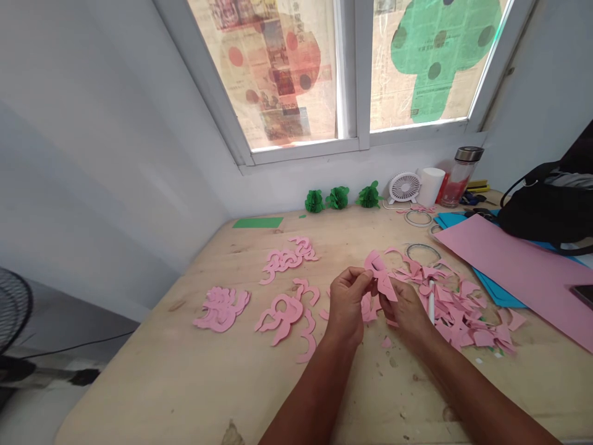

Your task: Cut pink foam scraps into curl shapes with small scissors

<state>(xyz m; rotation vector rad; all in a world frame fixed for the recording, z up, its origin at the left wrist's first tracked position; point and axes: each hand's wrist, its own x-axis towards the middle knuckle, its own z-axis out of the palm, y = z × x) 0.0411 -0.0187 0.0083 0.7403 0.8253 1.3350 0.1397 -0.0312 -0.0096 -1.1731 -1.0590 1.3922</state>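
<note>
Above the table, a small pink paper piece [383,281] with a cut-out opening near its top is held between both hands. My left hand [348,303] pinches its left edge between thumb and fingers. On the other side, my right hand [408,312] grips its lower right part, with some fingertips hidden behind the paper. Curvy pink paper cutouts [288,315] lie to the left of my hands, with another wavy group [290,258] farther back. A stacked pink cutout [221,309] rests at the far left. Pink paper scraps [467,309] are heaped to the right.
A white stick-like tool [432,301] stands among the scraps, near a tape ring [424,253]. Pink sheets [514,266] overlap blue sheets [498,289] at right, beside a black bag [546,207]. Green paper ornaments [338,198], a small fan [404,187] and a bottle [461,176] line the wall.
</note>
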